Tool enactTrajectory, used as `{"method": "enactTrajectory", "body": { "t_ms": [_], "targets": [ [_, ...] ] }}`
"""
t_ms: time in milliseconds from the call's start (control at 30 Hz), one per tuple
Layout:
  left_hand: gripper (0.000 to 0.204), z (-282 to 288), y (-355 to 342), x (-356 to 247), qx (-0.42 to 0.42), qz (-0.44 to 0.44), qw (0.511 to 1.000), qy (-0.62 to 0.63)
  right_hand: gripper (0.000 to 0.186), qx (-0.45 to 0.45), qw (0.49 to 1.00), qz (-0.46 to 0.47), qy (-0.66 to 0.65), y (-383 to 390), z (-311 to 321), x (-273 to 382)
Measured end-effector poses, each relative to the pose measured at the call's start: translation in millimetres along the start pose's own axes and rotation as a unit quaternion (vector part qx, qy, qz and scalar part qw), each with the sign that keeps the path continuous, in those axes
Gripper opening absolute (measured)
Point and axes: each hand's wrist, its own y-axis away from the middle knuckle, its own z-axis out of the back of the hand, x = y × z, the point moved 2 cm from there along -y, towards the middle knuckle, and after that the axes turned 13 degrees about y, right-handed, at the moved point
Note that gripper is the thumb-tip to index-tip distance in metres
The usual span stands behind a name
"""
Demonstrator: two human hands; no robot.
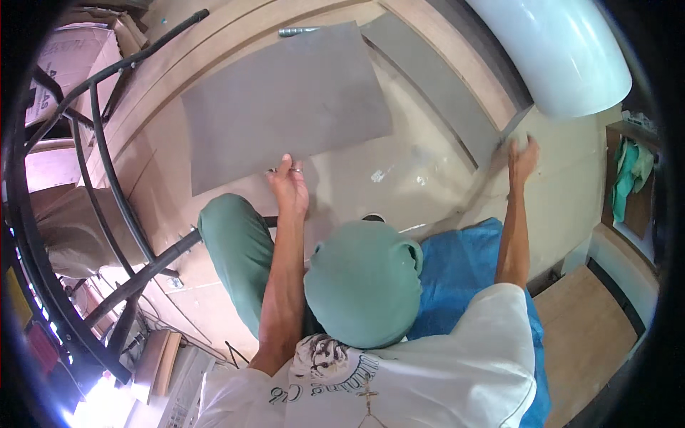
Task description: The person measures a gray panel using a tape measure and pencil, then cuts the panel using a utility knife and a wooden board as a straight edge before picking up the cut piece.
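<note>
My left hand (288, 187) pinches the near edge of a large, flat grey sheet (285, 93), thumb on top; a ring shows on one finger. The sheet lies tilted across the floor ahead of me. To the far right my right hand (524, 160) reaches forward with thumb and fingers apart, nothing seen between them. It is close to the near end of a long grey strip (435, 85), which slants along a wooden board. Whether its fingertips touch the strip's corner I cannot tell.
A small metal cylinder (298, 31) lies behind the sheet. At the back right is a big white rounded object (560, 57). A black metal frame (107, 150) stands at the left, by cardboard boxes (71, 64). Blue cloth (457, 264) lies beneath me; a wooden panel (585, 342) is at right.
</note>
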Motion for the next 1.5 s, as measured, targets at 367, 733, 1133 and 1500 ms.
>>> {"method": "enactTrajectory", "body": {
  "t_ms": [367,733,1133,1500],
  "targets": [
    [0.029,2.7,7.1,5.6,0.027,-0.019,0.999,-0.022,0.135,0.294,0.951,0.100,0.012,-195.1,-87.1,106.2],
    [0.050,31.6,10.4,64.1,-0.096,0.047,0.994,-0.032,0.106,0.194,0.958,0.208,-0.050,-139.7,-43.7,176.1],
    [0.033,63.9,14.6,107.4,-0.099,0.085,0.991,-0.002,0.086,0.147,0.915,0.139,-0.349,-35.7,121.4,221.4],
    [0.018,68.4,35.8,128.6,0.039,0.280,0.959,-0.016,0.087,0.181,0.944,0.125,-0.246,126.5,104.0,332.2]
  ]
}}
